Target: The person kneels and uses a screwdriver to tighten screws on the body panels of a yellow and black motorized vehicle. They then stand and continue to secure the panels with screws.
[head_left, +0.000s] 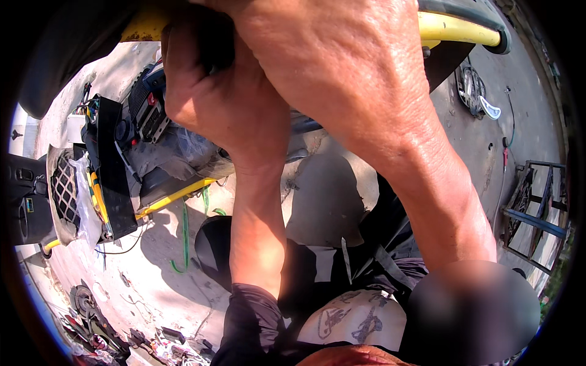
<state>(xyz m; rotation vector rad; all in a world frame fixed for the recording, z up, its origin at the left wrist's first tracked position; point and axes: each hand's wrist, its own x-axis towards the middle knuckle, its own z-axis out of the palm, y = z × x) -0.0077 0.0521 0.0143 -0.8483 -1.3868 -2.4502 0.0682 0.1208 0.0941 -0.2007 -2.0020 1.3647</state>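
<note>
Both of my hands are raised at the top of the view, close in front of a yellow tubular bar (458,28) with dark panels around it. My left hand (229,100) is curled at a dark part below the bar's left end; what its fingers hold is in shadow. My right hand (342,58) crosses over the left one with its back toward me. Its fingers run out past the top edge, so their grip is hidden. The bar shows on both sides of my hands.
On the left stands a black open box (116,171) with yellow-handled tools, beside another yellow bar (174,199). A green strap (185,238) hangs below. At right lie a coiled cable (470,91) and a metal frame (534,222). Loose parts (91,311) litter the lower left ground.
</note>
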